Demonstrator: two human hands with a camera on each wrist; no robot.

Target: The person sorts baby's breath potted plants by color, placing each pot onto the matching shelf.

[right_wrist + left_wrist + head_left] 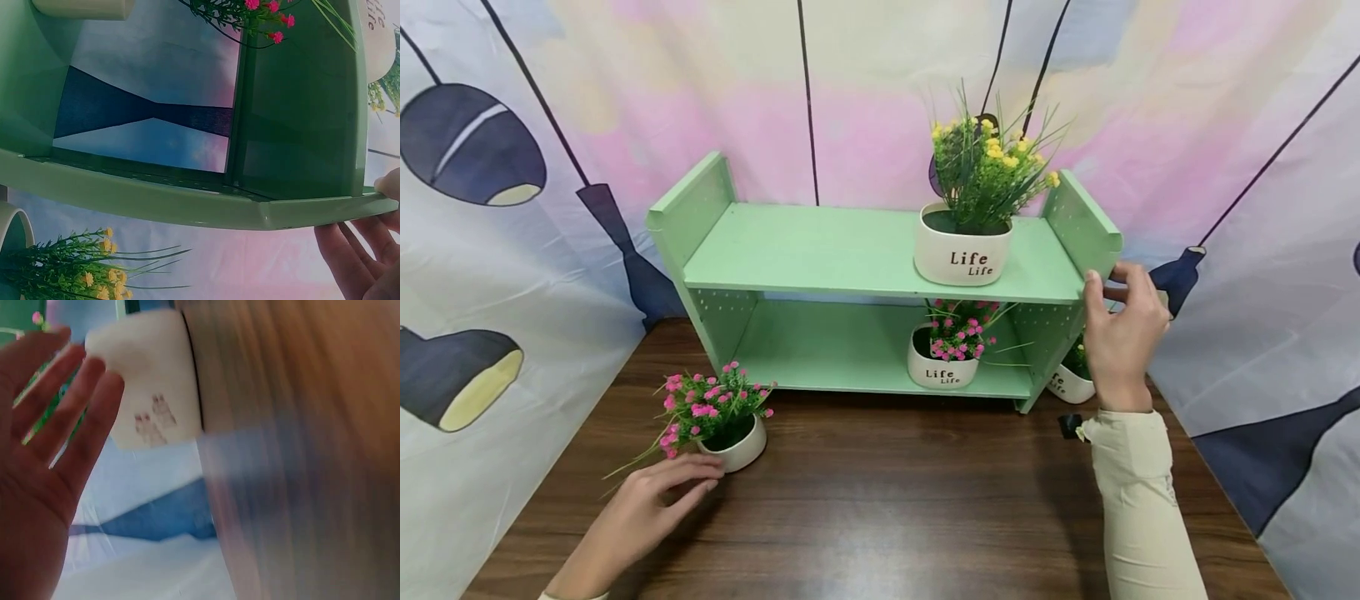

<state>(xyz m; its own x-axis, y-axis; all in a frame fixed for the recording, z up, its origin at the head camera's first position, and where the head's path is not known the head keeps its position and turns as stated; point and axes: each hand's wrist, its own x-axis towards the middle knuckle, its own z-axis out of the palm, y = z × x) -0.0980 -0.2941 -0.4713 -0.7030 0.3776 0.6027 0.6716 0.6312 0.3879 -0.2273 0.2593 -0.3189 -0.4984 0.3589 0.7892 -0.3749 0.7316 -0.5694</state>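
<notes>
A green two-tier shelf (820,250) stands on the wooden table, and my right hand (1126,337) pinches the edge of its right side panel (325,211), thumb on one face and fingers on the other. My left hand (643,512) is beside a white pot of pink flowers (747,450) left of the shelf. Its fingers (94,425) are extended alongside the pot wall; whether they touch it I cannot tell. On the upper tier sits a white "Life" pot with yellow flowers (962,254). Below it, a similar pot with pink flowers (942,367) sits on the lower tier.
Another white pot with yellow flowers (1071,386) stands on the table (880,500) right of the shelf, partly hidden by my right hand. A small black object (1070,427) lies near my right wrist. Patterned cloth (865,100) hangs behind and at the sides.
</notes>
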